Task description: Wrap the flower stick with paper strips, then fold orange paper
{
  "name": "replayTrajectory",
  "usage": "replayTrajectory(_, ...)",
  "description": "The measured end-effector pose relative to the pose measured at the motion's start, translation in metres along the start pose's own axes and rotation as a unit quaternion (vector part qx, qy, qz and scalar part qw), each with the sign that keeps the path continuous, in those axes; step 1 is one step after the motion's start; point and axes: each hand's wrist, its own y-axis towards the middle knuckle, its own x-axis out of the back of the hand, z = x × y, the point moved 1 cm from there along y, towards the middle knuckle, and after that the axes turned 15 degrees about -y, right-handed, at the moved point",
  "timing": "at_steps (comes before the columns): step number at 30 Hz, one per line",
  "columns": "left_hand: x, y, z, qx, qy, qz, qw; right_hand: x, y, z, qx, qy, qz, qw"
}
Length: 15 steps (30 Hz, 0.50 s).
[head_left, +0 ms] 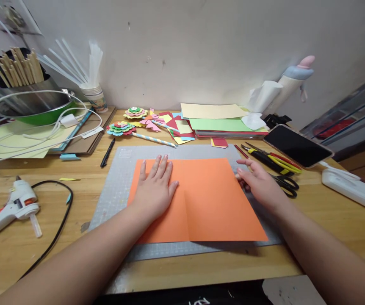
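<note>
A sheet of orange paper [214, 199] lies on a grey cutting mat [109, 199]. A crease runs up from its front edge near the middle, and the right part stands slightly raised at the front. My left hand [155, 186] is pressed flat on the left half, fingers spread. Just beyond the right edge of the sheet is my right hand [258, 182], its fingers loosely bent and apart with nothing visible in them. Whether its fingertips touch the paper edge, I cannot tell. Black-handled scissors [287, 185] lie right behind that hand.
At left are a hot glue gun [20, 203] and its black cord. A black pen [108, 152], paper flowers [121, 128], and stacked coloured paper [223, 125] line the back. Pliers [265, 159], a phone [298, 145] and a white power strip [354, 188] lie at right.
</note>
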Motion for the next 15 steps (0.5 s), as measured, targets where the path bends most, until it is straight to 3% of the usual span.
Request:
replayTrajectory(7, 0.001, -0.026, 0.002, -0.015, -0.010, 0.030, 0.999, -0.007, -0.045, -0.010, -0.019, 0.005, 0.044, 0.999)
replayTrajectory(15, -0.001, -0.025, 0.003, 0.003, -0.024, 0.048, 0.999, -0.013, -0.054, -0.021, 0.020, -0.024, 0.025, 0.999)
